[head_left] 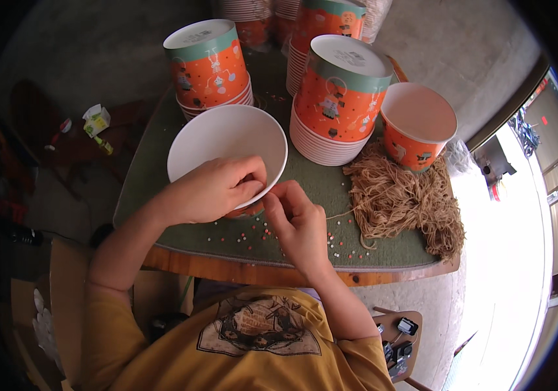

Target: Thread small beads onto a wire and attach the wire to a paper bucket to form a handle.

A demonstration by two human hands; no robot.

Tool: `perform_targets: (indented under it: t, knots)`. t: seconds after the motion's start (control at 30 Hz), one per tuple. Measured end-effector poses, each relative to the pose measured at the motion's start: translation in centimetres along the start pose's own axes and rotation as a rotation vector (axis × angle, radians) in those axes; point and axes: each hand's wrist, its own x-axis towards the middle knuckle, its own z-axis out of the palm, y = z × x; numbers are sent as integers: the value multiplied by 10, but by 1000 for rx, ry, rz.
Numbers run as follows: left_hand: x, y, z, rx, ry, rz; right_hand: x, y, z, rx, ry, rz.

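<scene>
In the head view, you are resting your curled left grip [217, 188] inside the near rim of the cup [226, 133], your right grip [301, 225] just outside, their exact hold hidden, while that probably light, dentable cup is standing on the surface [145, 189], favouring gentle rim pinching.

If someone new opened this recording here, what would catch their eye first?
Likely the upturned stacks of bright orange tubs toward the back of the green-covered table. Next, the wide white-lined tub nearer the person, the left hand over its opening, the right hand by its near rim. Then the shaggy heap of tan yarn on the table's right side.
</scene>
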Motion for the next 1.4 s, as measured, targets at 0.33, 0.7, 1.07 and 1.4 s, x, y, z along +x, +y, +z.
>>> perform_targets:
  t: [0.33, 0.7, 1.07, 1.4]
  knots:
    - [-5, -1, 6, -4, 382, 347, 19, -19, -18, -75, -62, -39]
    - [3, -12, 13, -644, -16, 81, 27, -13, -13, 534, -212, 283]
    - [4, -15, 4, -698, 86, 14, -30, 7, 14, -253, -40, -246]
    - [10, -17, 8, -766, 7, 19, 41, -74, -34, -103, -455, -211]
